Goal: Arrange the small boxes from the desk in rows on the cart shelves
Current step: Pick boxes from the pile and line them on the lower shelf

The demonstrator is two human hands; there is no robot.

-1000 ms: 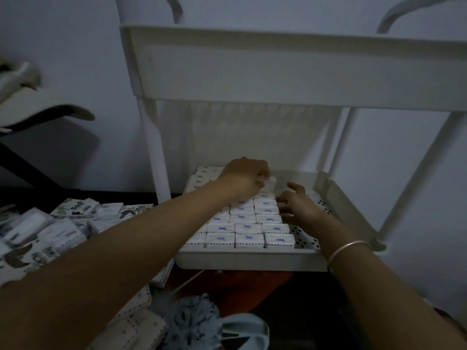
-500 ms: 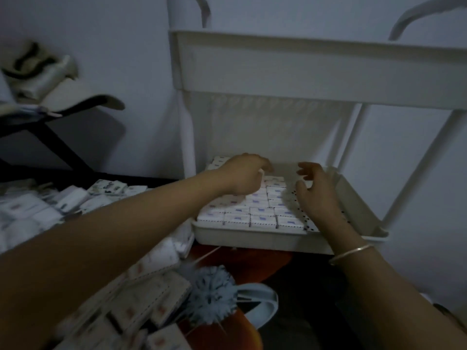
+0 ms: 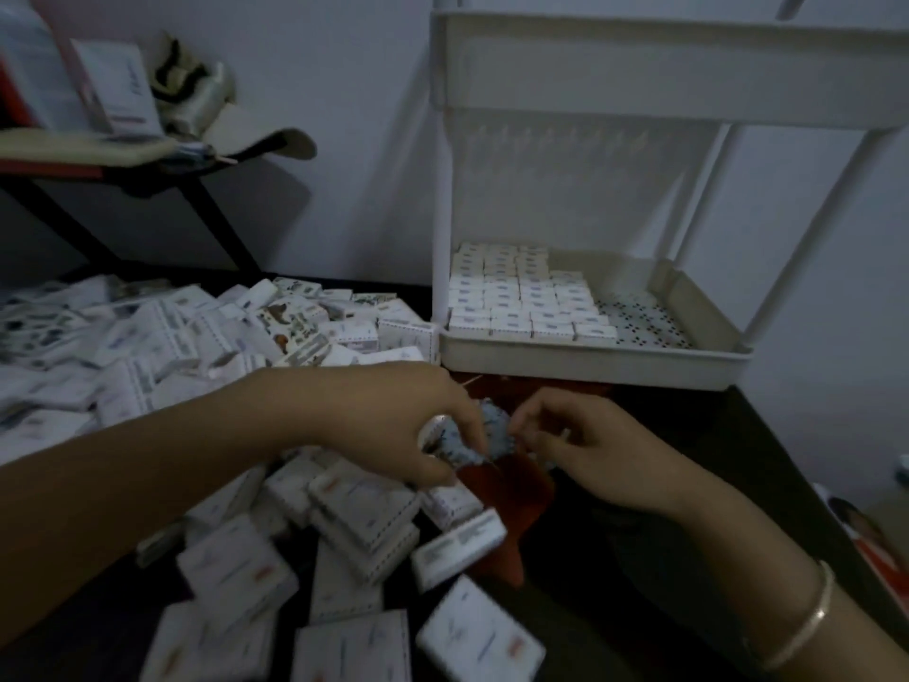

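1. Head view: small boxes lie loose in a heap across the dark desk, from far left to the near edge. More stand in tight rows on the cart's lower shelf, filling its left and middle, with the perforated floor bare at right
2. Handling, my guess: light card cartons, stiff at the edges, softer on the broad faces, smooth enough to slide off one another. Best pinched across the two long sides, thumb against fingers, not squeezed on the faces
3. Left hand is low over the heap, fingers curled down. A white box corner shows under them, beside a fluffy blue-grey tuft. Whether it grips the box, the tuft or nothing, cannot tell; too blurred
4. Right hand is close beside it, fingertips bent toward the tuft; grip likewise unclear
5. Tuft lies on something red; metal bangle on the right wrist; upper shelf contents hidden
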